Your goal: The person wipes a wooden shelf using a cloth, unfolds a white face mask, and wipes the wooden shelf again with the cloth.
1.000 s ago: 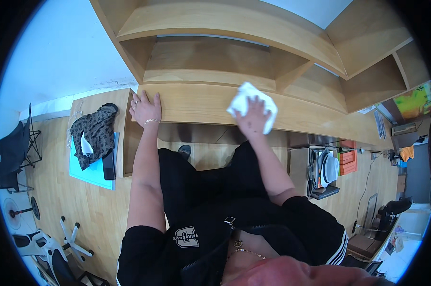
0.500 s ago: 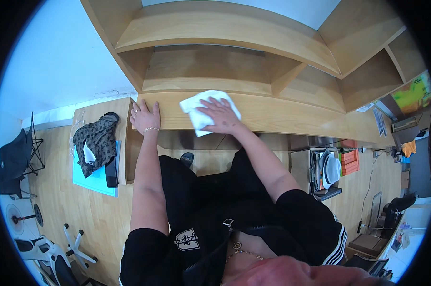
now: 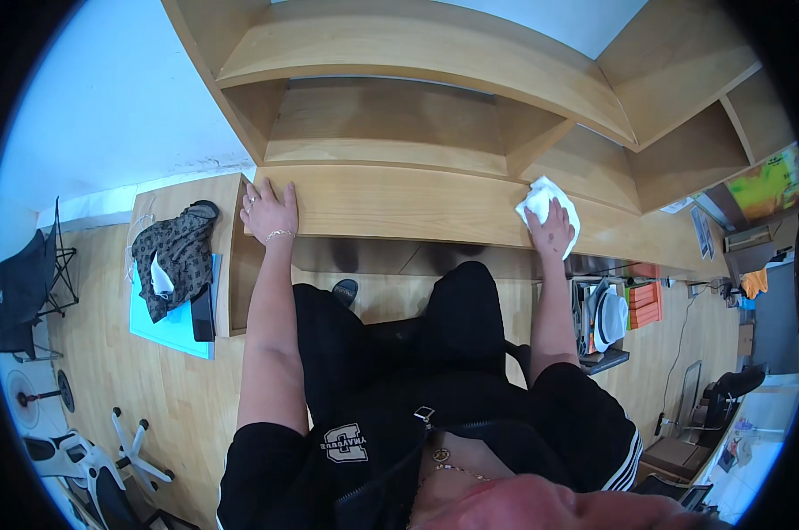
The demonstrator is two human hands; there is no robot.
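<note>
Hidden first: we can't see the palm side of the right hand (image 3: 550, 233). It sits at 2 o'clock on the white cloth (image 3: 548, 187), fingers loosely spread and slightly bent, covering the cloth's lower middle. Pinching or just pressing, we can't tell. Cloth lies near the front edge of the wooden desktop (image 3: 399, 201), bunched, so we can't read its full outline.

Left hand (image 3: 270, 212) at 10 o'clock: back up, fingers spread wide, on the desktop's end; palm is out of sight and we see nothing held. Shelf unit (image 3: 382, 124) at 12 is cut off along the top. At 3 to 4 o'clock, the white hat (image 3: 610, 316) sits among stacked items we can't sort out. Office chair (image 3: 86, 464) at 8 is clipped by the dark rim. Patterned fabric item (image 3: 177, 261) at 9: folds hide its shape, so bag or garment is unclear.

Vs half a second ago: right hand and cloth have gone from about 12 to 2 o'clock, and the cloth looks more bunched; we also see more of the right knee (image 3: 466, 300). Left hand has stayed put.
</note>
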